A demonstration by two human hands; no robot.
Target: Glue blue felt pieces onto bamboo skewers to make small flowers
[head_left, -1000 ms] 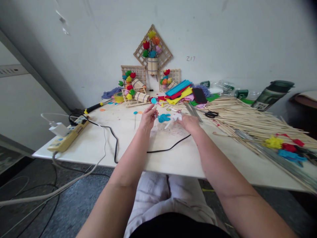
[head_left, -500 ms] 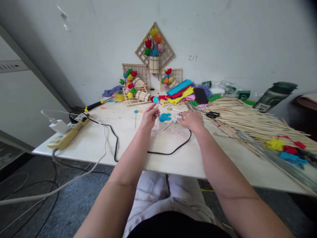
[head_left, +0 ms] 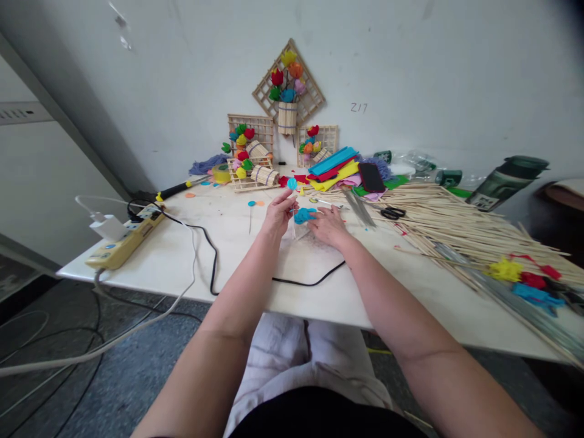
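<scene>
My left hand (head_left: 279, 216) is closed in a pinch around a thin pale stem (head_left: 294, 226). On top of the stem, just above my fingertips, sits a small round blue disc (head_left: 292, 183). Cut blue felt pieces (head_left: 303, 215) lie in a small heap on the table, right of my left hand. Over the right edge of this heap reaches my right hand (head_left: 328, 226), its fingers stretched out and touching the blue felt. What lies under its palm is hidden. Another blue disc on a wire (head_left: 251, 204) lies to the left, beside an orange disc (head_left: 260, 203).
Lattice panels with felt flowers (head_left: 288, 91) stand at the wall. Right are folded felt sheets (head_left: 333, 167), a phone (head_left: 371, 177), black scissors (head_left: 392, 213), many thin sticks (head_left: 456, 213) and a green bottle (head_left: 508, 182). A power strip (head_left: 123, 243) and black cable (head_left: 214, 261) lie left.
My right hand has moved left, from a white and red object to the blue felt pieces. My left hand keeps the stem with the blue disc at nearly the same place.
</scene>
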